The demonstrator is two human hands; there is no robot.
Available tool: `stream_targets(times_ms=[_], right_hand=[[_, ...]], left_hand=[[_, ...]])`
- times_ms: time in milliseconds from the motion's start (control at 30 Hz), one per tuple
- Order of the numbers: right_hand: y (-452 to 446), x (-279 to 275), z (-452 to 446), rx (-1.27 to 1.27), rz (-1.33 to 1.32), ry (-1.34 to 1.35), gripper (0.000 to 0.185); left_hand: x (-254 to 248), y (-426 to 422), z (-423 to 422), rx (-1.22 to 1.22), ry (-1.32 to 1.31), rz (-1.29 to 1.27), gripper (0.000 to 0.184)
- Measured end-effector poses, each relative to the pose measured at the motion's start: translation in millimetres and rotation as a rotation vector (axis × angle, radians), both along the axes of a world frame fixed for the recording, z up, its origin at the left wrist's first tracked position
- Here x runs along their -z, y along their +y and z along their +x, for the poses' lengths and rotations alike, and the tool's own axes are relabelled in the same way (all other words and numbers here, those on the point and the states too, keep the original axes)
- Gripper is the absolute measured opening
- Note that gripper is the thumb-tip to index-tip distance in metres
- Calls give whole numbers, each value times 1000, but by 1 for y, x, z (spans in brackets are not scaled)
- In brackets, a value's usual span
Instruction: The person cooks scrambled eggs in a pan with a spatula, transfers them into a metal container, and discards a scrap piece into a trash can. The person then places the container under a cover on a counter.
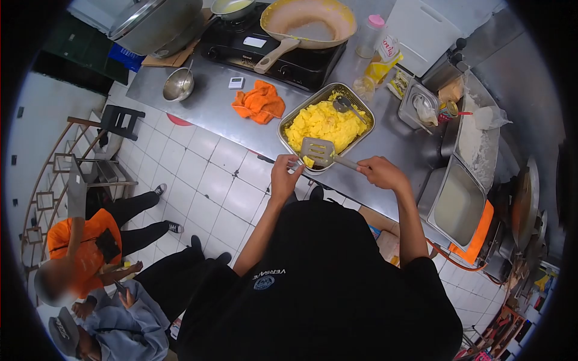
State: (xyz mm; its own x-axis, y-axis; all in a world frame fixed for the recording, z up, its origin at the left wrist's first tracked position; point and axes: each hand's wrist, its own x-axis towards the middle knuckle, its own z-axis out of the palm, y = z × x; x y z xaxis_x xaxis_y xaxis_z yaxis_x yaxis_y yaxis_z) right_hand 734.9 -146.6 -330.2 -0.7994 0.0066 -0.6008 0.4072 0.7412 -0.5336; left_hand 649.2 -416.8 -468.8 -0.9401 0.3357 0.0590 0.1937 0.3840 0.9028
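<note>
A rectangular metal tray at the counter's front edge holds a heap of yellow scrambled egg. My right hand is closed around the handle of a grey slotted spatula. Its blade lies over the near end of the tray, against the egg, with a small yellow piece beside it. At the tray's near left corner, my left hand has its fingers pinched on the rim. A dark serving spoon rests in the egg at the far side.
Behind are a black gas stove and a large pan. An orange cloth, small timer and metal bowl lie to the left. Bottles and metal containers stand right. Two people are at lower left.
</note>
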Motion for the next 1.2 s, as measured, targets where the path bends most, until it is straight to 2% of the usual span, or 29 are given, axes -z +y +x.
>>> stream_targets(times_ms=[33,133,333,533,633,733,833,1100,1200], right_hand=[[-1,-1,1,40,-29,-44,25],[2,12,10,-49,56,123,26],[-14,-11,-4,-50,234,65,26],[1,-11,-8,-115,172,26,26],[0,-29,-19,-70,129,-172,27],[3,-23,-15,-48,124,-144,29],[6,-10,-2,-15,97,21,30],[4,-15,12,225,33,-52,28],[6,-14,20,191,85,30,27]], left_hand=[[-1,0,-1,19,27,-34,31],[-8,4,2,71,74,-113,31],[-15,13,-3,155,210,-212,32],[-18,15,-9,250,228,-368,34],[-16,18,-10,283,230,-425,32],[-20,19,-9,311,257,-459,31],[-21,22,-6,343,290,-478,32],[-20,29,-6,380,314,-475,30],[-25,29,-6,339,325,-483,30]])
